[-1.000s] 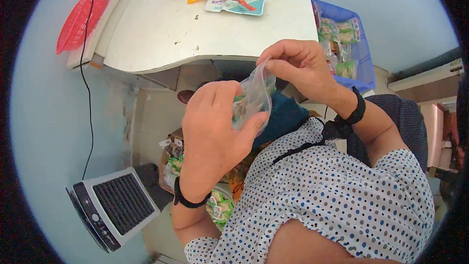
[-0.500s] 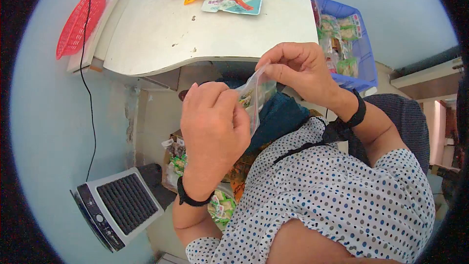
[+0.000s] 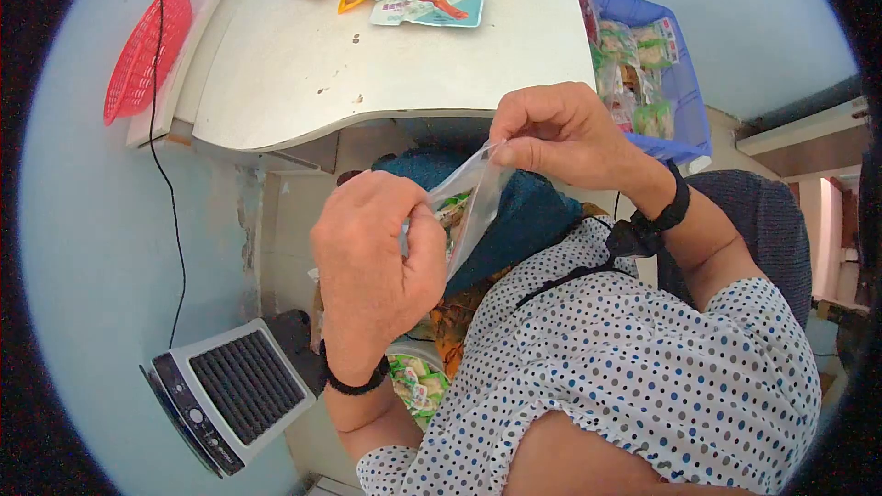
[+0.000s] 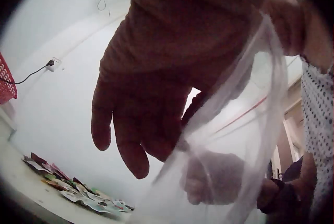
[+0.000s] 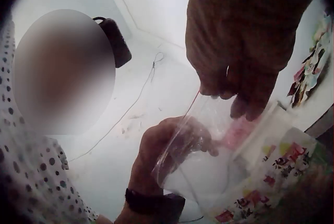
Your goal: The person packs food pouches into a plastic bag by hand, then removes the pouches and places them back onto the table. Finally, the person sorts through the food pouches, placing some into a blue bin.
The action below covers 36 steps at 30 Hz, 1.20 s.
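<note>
A clear plastic zip bag [image 3: 480,195] stretches between my two hands above the lap. Thumb and fingers of my right hand [image 3: 565,136] pinch its upper right corner. My left hand [image 3: 372,253] grips the opposite edge, its thumb folded in against the film and its fingertips partly hidden in the head view. A red line runs along the edge of the bag [image 5: 180,156] in the right wrist view. Green and yellowish packaging [image 3: 452,211] shows at the bag, beside the left thumb. Looser fingers of the left hand [image 4: 141,109] hang down in the left wrist view.
Colourful snack packets [image 3: 427,7] lie at the back of the white table [image 3: 276,73]. A blue crate [image 3: 689,101] of bagged packets stands right, a red basket [image 3: 152,50] left. Below are a container of green packets [image 3: 418,384] and a grey-black appliance [image 3: 243,386].
My left hand has shifted left and slightly down, its thumb folding in from a spread position. The bag is now drawn straighter between both hands. The right hand keeps its pinch, slightly lower.
</note>
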Motion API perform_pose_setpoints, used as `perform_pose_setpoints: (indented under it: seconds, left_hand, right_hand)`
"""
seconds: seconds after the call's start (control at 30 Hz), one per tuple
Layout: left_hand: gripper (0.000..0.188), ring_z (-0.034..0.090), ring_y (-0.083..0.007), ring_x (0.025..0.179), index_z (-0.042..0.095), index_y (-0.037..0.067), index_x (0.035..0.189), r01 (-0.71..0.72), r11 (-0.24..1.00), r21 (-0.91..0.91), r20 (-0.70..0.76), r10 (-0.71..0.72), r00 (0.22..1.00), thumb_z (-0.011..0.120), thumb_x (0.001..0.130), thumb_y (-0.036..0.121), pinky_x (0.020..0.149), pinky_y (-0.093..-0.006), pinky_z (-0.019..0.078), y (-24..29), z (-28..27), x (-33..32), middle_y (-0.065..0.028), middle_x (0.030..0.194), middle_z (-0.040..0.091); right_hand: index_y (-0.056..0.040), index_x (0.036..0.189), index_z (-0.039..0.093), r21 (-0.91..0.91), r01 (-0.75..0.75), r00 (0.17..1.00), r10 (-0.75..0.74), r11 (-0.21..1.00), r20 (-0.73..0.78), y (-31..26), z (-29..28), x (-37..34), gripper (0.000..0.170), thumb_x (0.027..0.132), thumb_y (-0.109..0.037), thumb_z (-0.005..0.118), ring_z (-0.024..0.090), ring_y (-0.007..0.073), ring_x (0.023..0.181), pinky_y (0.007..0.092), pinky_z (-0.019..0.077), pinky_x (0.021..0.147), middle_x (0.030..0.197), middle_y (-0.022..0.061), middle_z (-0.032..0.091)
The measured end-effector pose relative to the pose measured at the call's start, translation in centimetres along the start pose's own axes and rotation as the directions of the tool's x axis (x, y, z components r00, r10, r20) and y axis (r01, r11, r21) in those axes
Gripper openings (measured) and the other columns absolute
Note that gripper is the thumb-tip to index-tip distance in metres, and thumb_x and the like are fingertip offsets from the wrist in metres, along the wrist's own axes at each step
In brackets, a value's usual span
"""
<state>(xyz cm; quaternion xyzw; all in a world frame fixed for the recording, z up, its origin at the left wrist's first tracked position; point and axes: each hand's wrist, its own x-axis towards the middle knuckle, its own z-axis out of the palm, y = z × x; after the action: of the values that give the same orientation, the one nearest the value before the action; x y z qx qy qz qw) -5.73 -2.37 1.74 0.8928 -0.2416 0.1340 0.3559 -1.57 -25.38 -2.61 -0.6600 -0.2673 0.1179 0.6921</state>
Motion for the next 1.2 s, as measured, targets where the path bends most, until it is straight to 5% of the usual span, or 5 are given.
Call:
perform_pose_setpoints:
  seconds: [0.57,0.67,0.87,1.0,1.2]
  left_hand:
    - [0.017,0.058,-0.0312,0.07,0.063,0.005,0.089,0.074,0.997,-0.033,0.038,-0.073,0.997,0.072,0.074,0.007,0.067,-0.0416,0.046,0.4,0.1,-0.4,-0.0097,0.073,0.059]
    - [0.016,0.06,-0.0321,0.072,0.063,0.005,0.088,-0.033,0.999,0.031,0.028,0.033,0.999,0.071,0.075,0.006,0.075,-0.0436,0.0488,-0.1,0.2,-0.4,-0.0103,0.075,0.061]
    - [0.01,0.061,-0.0343,0.076,0.063,0.005,0.086,-0.031,0.997,0.07,0.043,0.028,0.999,0.068,0.077,0.003,0.082,-0.0474,0.0494,0.2,-0.3,-0.5,-0.0117,0.077,0.063]
    - [0.009,0.06,-0.0344,0.078,0.063,0.005,0.085,-0.016,0.998,0.063,0.035,0.014,0.999,0.067,0.078,0.003,0.082,-0.0472,0.0493,0.4,0.3,-0.4,-0.0115,0.079,0.063]
    - [0.019,0.061,-0.0287,0.071,0.065,0.006,0.088,0.089,0.991,0.098,0.064,-0.095,0.993,0.075,0.072,0.01,0.07,-0.0389,0.049,1.0,-1.6,-0.6,-0.0095,0.074,0.061]
  right_hand:
    - [-0.0013,0.088,0.064,0.036,0.113,0.967,-0.102,0.993,-0.234,1.0,1.4,0.5,0.01,0.09,-0.01,0.067,0.052,0.0029,0.071,0.0206,0.0436,0.061,0.078,-0.0029,0.059]
    - [-0.0009,0.088,0.064,0.045,0.091,0.97,-0.078,0.995,-0.231,0.9,1.6,0.4,0.01,0.09,-0.01,0.067,0.052,0.0027,0.072,0.0204,0.0432,0.061,0.079,-0.0024,0.059]
    - [-0.0002,0.102,0.067,0.037,0.212,0.97,-0.206,0.976,-0.131,1.6,1.2,0.9,0.019,0.087,-0.011,0.07,0.059,0.008,0.084,0.0236,0.0494,0.075,0.086,0.001,0.065]
    - [-0.0002,0.104,0.072,0.016,-0.013,1.0,0.013,1.0,-0.001,1.0,1.7,0.8,0.023,0.085,-0.014,0.072,0.062,0.009,0.091,0.026,0.0502,0.083,0.101,0.0063,0.072]
    - [-0.001,0.094,0.074,0.064,-0.052,0.998,0.051,0.997,0.022,0.3,1.9,0.9,0.016,0.089,-0.015,0.069,0.063,0.0074,0.08,0.0251,0.0517,0.074,0.086,0.0043,0.073]
